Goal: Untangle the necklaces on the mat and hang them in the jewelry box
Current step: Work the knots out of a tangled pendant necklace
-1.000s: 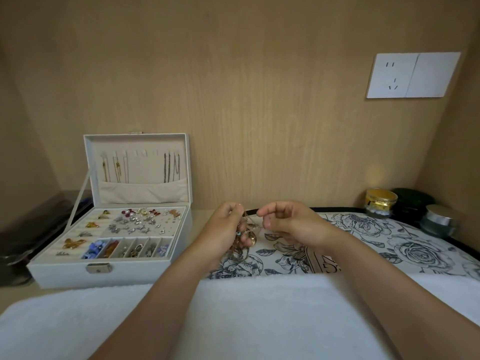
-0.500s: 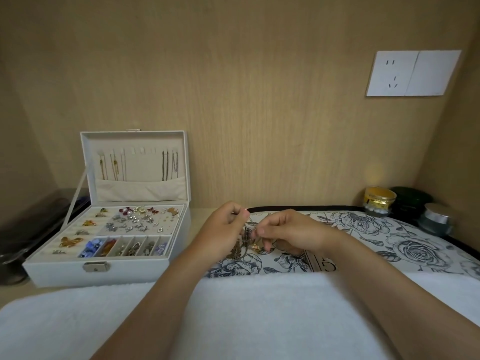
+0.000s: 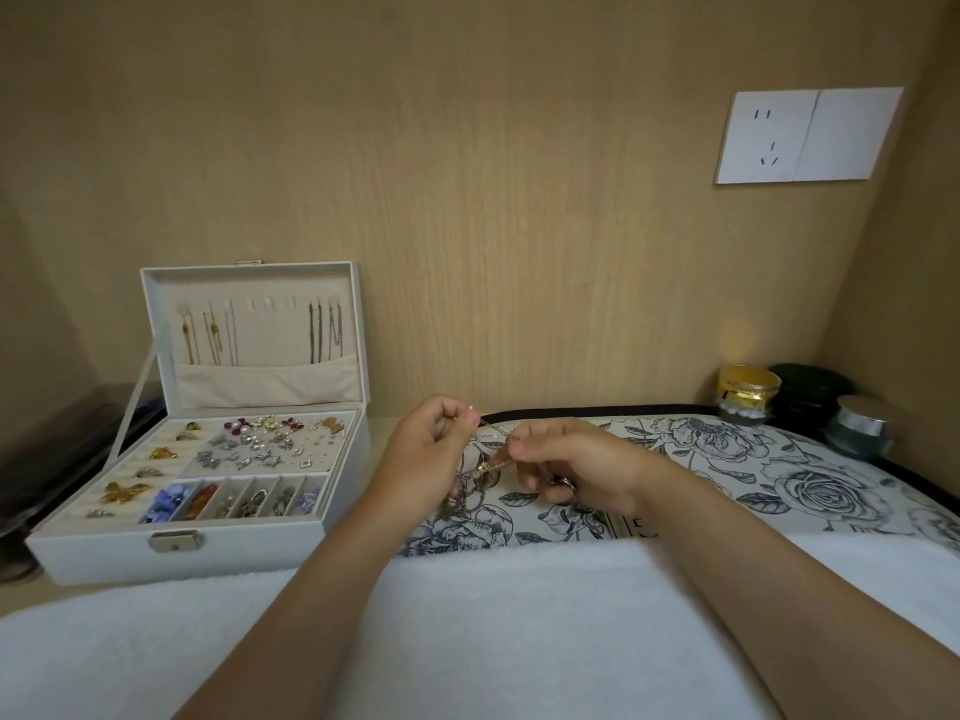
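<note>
Here tangled necklaces dangle between left hand and right hand, each grip pinching chain.

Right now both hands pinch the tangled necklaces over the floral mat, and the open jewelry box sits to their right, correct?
No. The head view shows the open jewelry box to their left, not right. The rest holds: left hand and right hand both pinch the tangled necklaces over the floral mat.
</note>
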Demonstrator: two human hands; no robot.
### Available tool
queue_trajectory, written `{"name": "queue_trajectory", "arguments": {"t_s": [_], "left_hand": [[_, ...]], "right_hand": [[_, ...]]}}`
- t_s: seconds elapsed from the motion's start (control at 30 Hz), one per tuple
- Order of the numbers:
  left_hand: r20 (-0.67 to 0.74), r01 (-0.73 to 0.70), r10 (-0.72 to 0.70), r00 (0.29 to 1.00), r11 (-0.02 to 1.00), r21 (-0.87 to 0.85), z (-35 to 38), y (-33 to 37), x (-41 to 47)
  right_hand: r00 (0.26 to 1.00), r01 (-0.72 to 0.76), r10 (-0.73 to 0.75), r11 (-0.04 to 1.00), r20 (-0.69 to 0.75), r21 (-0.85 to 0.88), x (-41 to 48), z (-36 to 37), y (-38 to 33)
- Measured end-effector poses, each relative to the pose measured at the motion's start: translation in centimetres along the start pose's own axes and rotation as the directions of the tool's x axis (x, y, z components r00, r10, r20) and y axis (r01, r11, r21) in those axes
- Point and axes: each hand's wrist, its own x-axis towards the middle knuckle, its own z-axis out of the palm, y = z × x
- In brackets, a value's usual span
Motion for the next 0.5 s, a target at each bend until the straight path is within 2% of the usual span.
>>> {"name": "queue_trajectory", "arguments": {"t_s": [0.17,0.3,0.5], "left_hand": [[0.055,-0.063,0.059,0.997,0.996,0.066,-0.7,-0.4,0.2],[0.147,-0.190,0.158,0.976,0.952,0.239,-1.4,-0.8,0.3],[0.128,-0.169,0.140,0.982,0.953,0.252,-0.7,-1.3,0.4]], "right_hand": [[0.998,0.028,-0.033,0.996,0.060,0.081,0.2,0.0,0.4],[0.997,0.025,-0.020,0.998,-0.077,0.063,0.3,0.3,0.2],[0.979,-0.021,0.042,0.994,-0.197,0.104,0.5,0.5,0.1]]}}
